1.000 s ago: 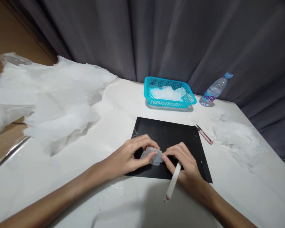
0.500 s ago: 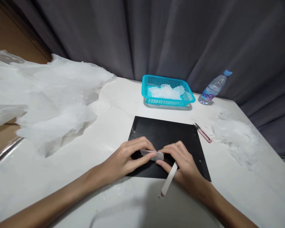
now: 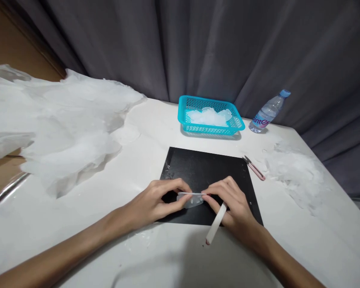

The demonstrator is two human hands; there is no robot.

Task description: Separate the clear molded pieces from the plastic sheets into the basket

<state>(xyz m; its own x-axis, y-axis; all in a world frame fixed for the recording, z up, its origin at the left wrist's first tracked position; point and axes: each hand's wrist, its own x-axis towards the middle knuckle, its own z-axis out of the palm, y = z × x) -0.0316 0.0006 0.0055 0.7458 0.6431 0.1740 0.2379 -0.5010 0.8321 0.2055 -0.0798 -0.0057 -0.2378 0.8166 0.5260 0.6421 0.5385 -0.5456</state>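
A small, translucent white piece of thin, plastic-like material (image 3: pixel 194 201) is held over a black mat (image 3: pixel 195 164). My left hand (image 3: pixel 163 200) pinches its left part between thumb and fingers. At its right end, the thumb and fingertips of my right hand (image 3: pixel 228 200) are closed on the edge. A flat white stick-like handle (image 3: pixel 216 224) with a reddish end is also tucked in my right hand, slanting down toward me. Whatever lies at the handle's other end is hidden by my fingers.
Beyond the mat stands a turquoise basket (image 3: pixel 211 130) holding white translucent pieces (image 3: pixel 210 117). A water bottle (image 3: pixel 265 114) is to its right. Pink-handled thread snips (image 3: pixel 255 169) lie beside the mat. White sheets (image 3: pixel 69 120) are heaped at left, thin scraps (image 3: pixel 297 170) at right.
The piece has tilted, so its lower face hangs toward me and its upper edge looks thin. My right fingertips have shifted along its right end; the hands are slightly further apart.
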